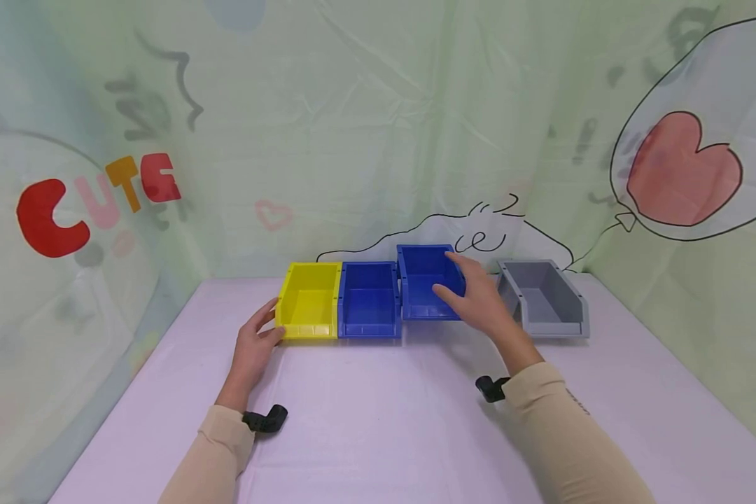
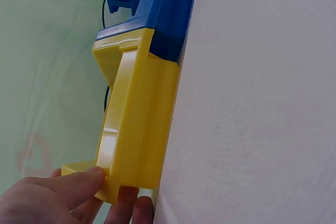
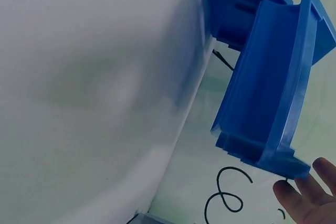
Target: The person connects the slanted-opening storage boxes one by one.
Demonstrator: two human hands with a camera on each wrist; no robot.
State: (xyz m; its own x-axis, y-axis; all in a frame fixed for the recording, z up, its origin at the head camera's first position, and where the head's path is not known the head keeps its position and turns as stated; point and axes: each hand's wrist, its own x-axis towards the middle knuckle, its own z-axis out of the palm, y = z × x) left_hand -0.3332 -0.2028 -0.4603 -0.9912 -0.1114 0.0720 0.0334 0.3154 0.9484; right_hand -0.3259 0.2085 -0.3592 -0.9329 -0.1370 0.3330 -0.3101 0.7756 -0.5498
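My left hand [image 1: 255, 350] grips the near left corner of the yellow storage bin [image 1: 309, 330]. In the left wrist view its thumb [image 2: 86, 184] lies on the front lip, with other fingers at the side wall. A blue storage bin [image 1: 369, 329] stands right beside the yellow one on the table. My right hand [image 1: 479, 297] holds the right wall of a second blue storage bin [image 1: 431, 309]. That bin is raised off the table beside the first blue bin, and the right wrist view shows a gap beneath it [image 3: 262, 82].
A grey storage bin [image 1: 554, 327] stands on the table to the right, apart from the others. The table has a pale cloth [image 1: 378, 420]. Behind it hangs a printed curtain [image 1: 365, 140] with a balloon and letters. Each wrist wears a black camera mount [image 1: 266, 418].
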